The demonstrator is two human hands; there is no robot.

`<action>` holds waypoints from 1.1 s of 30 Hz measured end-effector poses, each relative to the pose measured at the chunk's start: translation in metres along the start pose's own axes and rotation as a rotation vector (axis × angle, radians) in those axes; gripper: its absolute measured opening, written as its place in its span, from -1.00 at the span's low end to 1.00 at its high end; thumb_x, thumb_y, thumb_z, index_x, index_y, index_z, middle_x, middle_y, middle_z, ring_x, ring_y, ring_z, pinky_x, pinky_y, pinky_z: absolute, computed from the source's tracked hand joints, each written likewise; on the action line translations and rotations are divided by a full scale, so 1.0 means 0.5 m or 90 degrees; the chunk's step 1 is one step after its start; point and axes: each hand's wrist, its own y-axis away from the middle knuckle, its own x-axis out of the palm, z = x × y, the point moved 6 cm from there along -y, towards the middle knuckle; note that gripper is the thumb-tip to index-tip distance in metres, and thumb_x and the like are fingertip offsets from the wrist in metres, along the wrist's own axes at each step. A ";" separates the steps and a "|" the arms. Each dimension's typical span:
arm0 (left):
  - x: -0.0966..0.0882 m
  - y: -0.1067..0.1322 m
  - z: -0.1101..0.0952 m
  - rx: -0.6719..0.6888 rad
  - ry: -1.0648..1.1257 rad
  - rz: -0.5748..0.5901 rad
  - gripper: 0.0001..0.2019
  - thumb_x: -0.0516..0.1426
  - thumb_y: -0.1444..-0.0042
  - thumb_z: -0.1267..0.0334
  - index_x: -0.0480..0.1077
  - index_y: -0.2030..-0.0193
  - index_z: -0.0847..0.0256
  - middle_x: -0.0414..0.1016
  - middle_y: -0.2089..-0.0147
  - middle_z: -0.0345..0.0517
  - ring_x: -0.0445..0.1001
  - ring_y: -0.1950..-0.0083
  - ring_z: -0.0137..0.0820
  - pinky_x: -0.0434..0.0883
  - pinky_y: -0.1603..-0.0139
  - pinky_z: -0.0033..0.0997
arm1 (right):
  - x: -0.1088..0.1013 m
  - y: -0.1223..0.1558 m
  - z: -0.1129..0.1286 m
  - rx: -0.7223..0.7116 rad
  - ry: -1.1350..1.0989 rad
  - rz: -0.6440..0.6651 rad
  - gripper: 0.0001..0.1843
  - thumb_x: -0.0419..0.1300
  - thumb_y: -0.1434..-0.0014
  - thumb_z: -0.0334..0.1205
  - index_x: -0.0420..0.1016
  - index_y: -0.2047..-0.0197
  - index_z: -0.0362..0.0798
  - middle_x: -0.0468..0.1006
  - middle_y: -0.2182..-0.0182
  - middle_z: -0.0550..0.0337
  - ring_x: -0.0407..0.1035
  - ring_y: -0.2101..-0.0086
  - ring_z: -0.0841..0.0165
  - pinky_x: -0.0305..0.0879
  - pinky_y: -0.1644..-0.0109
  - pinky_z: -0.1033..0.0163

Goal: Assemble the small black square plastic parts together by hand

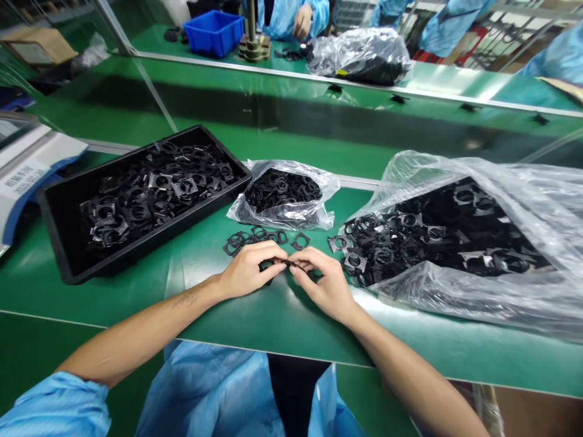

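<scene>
a small black plastic frame piece (288, 263) is pinched between the fingertips of both hands and held just above the green tabletop (273, 321). the left hand (248, 271) is curled, its fingers (272, 250) closed on the left end of the piece. the right hand (327, 284) is bent the same way, its fingers (306, 257) closed on the right end. just beyond the fingers, a loose scatter of flat black square frames (255, 237) is laid on the tabletop. farther beyond these, a small clear plastic bag (296, 217) filled with black parts is seen. to the right of the fingers, a large clear plastic bag (455, 303) heaped with black frames is spread out, and a few frames are spilled from it near the right fingers. to the left and beyond, a shallow black rectangular tray (64, 237) is set at an angle, partly filled with black frames. well beyond the fingers, a blue plastic bin (214, 33) and another person's hand (302, 21) at a light blue sleeve are seen.
</scene>
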 end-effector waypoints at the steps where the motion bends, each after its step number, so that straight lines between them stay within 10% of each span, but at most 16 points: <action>1: -0.002 -0.001 -0.001 -0.001 0.015 -0.011 -0.91 0.16 -0.30 0.33 0.51 0.18 0.23 0.55 0.29 -0.09 0.53 0.27 -0.39 0.46 0.20 -0.42 | -0.001 0.000 -0.001 0.011 -0.013 -0.006 -0.92 0.22 -0.30 -0.33 0.55 0.18 0.00 0.56 0.33 0.17 0.46 0.34 0.36 0.46 0.23 0.25; 18: -0.020 0.000 -0.001 -0.036 0.125 -0.134 -0.91 0.25 -0.26 0.27 0.54 0.18 0.25 0.59 0.32 -0.14 0.55 0.35 -0.47 0.50 0.27 -0.51 | 0.000 -0.001 -0.028 0.117 -0.202 -0.045 -0.80 0.35 -0.23 -0.07 0.63 0.16 0.00 0.55 0.30 0.18 0.47 0.37 0.39 0.47 0.26 0.27; 33: -0.038 0.001 -0.036 0.079 0.053 -0.179 -0.98 0.25 -0.24 0.36 0.54 0.20 0.23 0.61 0.28 -0.09 0.58 0.22 -0.40 0.51 0.13 -0.40 | -0.014 0.002 0.008 -0.007 -0.105 -0.091 -0.88 0.32 -0.28 -0.18 0.66 0.14 0.03 0.63 0.23 0.07 0.49 0.27 0.28 0.51 0.23 0.17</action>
